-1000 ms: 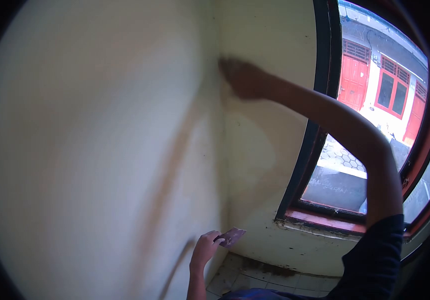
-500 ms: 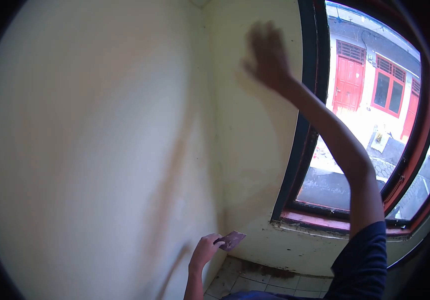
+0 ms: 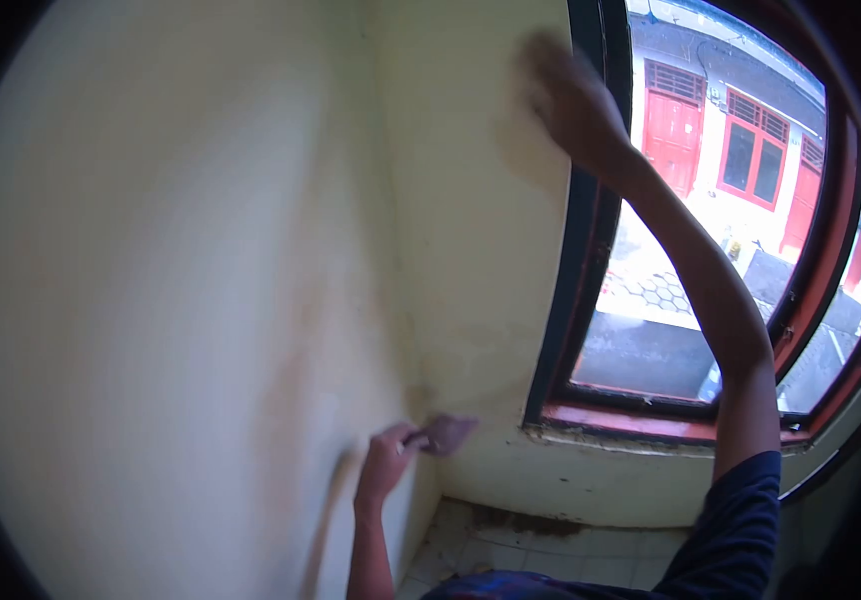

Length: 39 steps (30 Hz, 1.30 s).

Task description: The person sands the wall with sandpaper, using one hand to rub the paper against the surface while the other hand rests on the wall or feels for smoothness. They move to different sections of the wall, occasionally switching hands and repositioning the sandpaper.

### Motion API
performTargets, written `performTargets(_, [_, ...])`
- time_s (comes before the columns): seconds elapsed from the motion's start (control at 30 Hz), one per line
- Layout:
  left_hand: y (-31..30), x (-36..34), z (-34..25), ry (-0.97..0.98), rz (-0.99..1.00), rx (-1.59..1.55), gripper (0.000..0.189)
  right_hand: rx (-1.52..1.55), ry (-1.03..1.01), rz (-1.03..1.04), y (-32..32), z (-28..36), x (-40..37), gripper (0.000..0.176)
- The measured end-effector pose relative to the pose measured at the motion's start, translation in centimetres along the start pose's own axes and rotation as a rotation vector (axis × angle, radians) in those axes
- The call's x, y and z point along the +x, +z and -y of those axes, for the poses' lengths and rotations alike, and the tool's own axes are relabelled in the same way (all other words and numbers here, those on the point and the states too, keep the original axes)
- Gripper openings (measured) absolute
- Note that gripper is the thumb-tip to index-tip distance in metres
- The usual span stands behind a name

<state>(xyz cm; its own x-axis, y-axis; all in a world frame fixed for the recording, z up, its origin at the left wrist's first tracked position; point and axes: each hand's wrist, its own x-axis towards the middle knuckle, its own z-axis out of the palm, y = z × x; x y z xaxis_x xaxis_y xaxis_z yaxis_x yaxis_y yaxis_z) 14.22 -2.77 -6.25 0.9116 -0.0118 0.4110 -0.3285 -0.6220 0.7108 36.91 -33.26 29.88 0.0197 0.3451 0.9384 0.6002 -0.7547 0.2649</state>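
Observation:
Low in the view, near the wall corner, my left hand [image 3: 387,462] is closed on a small flat brownish-purple piece [image 3: 448,435], which points to the right. The piece is blurred. My right hand [image 3: 573,100] is raised high against the pale wall [image 3: 471,200], beside the dark edge of the window frame [image 3: 583,215]. Its fingers are smeared by motion, so their pose and anything in them cannot be made out. A shadow of the hand falls on the wall just left of it.
A window with a reddish sill [image 3: 631,422] fills the right side. Through it show a red door [image 3: 673,135] and a red-framed window [image 3: 753,160]. Another pale wall [image 3: 171,300] spans the left. Below lies a tiled floor [image 3: 496,558] with a dark stain along the wall.
The view has shifted a little. My right hand has moved right, towards the window frame, and its spread fingers are now blurred. My left hand, still holding the flat piece, appears higher and further left.

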Motion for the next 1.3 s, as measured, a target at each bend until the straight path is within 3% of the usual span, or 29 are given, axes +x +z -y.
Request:
performTargets(0.03, [0.0,1.5,-0.2,0.029,-0.035,0.012,0.015,0.001,0.001,0.031,-0.4,0.1,-1.4,0.050])
performTargets(0.1, [-1.2,4.6,-2.5,0.121,-0.061,0.046,0.013,-0.407,-0.623,0.243,-1.4,0.1,-4.9,0.050])
performTargets(0.17, [-1.9,7.8,-4.1,0.230,-0.144,0.072,0.013,-0.302,-0.650,0.300,-2.5,-1.2,-4.6,0.053])
performTargets(0.23, [-2.7,10.7,-6.8,0.301,-0.197,0.060,0.012,-0.719,-0.296,0.157,-5.3,-0.9,-2.1,0.054])
performTargets(0.3, [-3.0,13.4,-9.1,0.370,-0.202,0.068,0.010,-0.655,-0.271,0.101,-5.4,-2.1,-0.8,0.058])
performTargets(0.37, [-2.6,15.2,-10.4,0.456,-0.218,0.096,0.009,-0.460,-0.086,0.212,-3.1,-1.5,-0.9,0.060])
performTargets(0.43, [-2.9,15.3,-11.5,0.454,-0.234,0.084,0.009,-0.164,-0.479,0.356,0.6,-2.2,-5.6,0.059])
performTargets(0.47, [-3.2,15.7,-12.0,0.454,-0.264,0.071,0.010,-0.176,-0.475,0.345,0.1,-1.5,-5.9,0.059])
performTargets(0.53, [-3.8,15.3,-11.8,0.420,-0.319,0.126,0.010,-0.003,-0.925,0.774,-0.7,0.2,-5.8,0.060])
performTargets(0.63, [-5.0,14.9,-11.3,0.339,-0.376,0.237,0.010,0.076,-0.986,0.804,6.7,-7.9,-8.1,0.055])
performTargets(0.77, [-6.5,12.9,-10.9,0.279,-0.416,0.355,0.011,0.251,-1.113,0.845,17.9,-6.9,-15.0,0.049])
performTargets(0.8, [-6.8,12.6,-10.8,0.273,-0.428,0.348,0.010,0.244,-1.124,0.825,14.9,-3.3,-11.6,0.049])
performTargets(0.87, [-7.1,12.3,-10.6,0.277,-0.431,0.353,0.010,-0.097,-0.856,0.248,8.7,-4.8,-0.8,0.049])
performTargets(0.9, [-7.4,12.1,-10.6,0.280,-0.417,0.357,0.009,-0.250,-0.690,-0.035,4.6,0.3,0.8,0.049])
performTargets(0.93, [-7.6,12.1,-10.6,0.280,-0.421,0.365,0.009,-0.247,-0.689,-0.043,4.7,1.3,2.2,0.049])
performTargets(1.0, [-7.2,11.8,-10.4,0.234,-0.458,0.406,0.007,-0.440,-0.257,0.151,5.7,2.0,4.2,0.057])
performTargets(1.03, [-7.1,11.5,-9.9,0.230,-0.461,0.418,0.007,-0.101,-0.624,0.133,9.4,0.8,1.8,0.056])
performTargets(1.17, [-7.6,11.4,-9.0,0.254,-0.462,0.535,0.008,-0.145,-0.730,0.310,10.5,2.9,3.9,0.049])
performTargets(1.2, [-7.7,11.3,-9.1,0.247,-0.447,0.574,0.009,-0.226,-0.400,0.098,9.6,2.9,5.5,0.050])
performTargets(1.23, [-7.8,11.2,-9.5,0.235,-0.450,0.572,0.009,-0.218,-0.408,0.101,10.0,3.2,4.9,0.050])
performTargets(1.3, [-8.3,10.7,-10.1,0.218,-0.424,0.521,0.009,-0.010,-0.650,-0.011,11.0,3.9,2.5,0.049])
